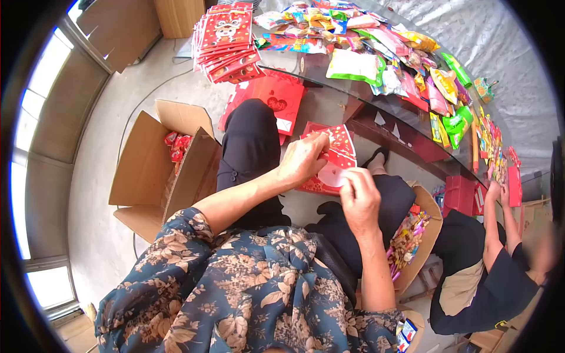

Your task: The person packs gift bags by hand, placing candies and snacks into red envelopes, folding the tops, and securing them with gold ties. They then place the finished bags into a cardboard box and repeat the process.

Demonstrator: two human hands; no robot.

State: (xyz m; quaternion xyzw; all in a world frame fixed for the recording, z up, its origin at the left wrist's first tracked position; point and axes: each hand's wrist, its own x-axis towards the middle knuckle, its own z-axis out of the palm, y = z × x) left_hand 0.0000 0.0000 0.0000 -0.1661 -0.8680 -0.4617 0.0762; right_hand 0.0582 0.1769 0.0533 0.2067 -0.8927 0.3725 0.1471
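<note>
Over my lap, a red printed gift bag (340, 147) with a light edge is between my two hands. My left hand (303, 160) is closed, its fingers pinched at the bag's left side. My right hand (360, 199) is also closed, thumb and fingertips together at the bag's lower right, near a pale, whitish patch I cannot make out. Below the bag lies another red item, partly hidden by my hands. A stack of similar red printed bags (226, 44) sits on the glass table (300, 65), ahead and to the left.
Many snack packets (382, 44) cover the table. A red box (273, 100) stands by my left knee. An open carton (141, 170) with red packets is at left; a carton of small candies (412, 235) is at right. Another person (488, 270) works at the far right.
</note>
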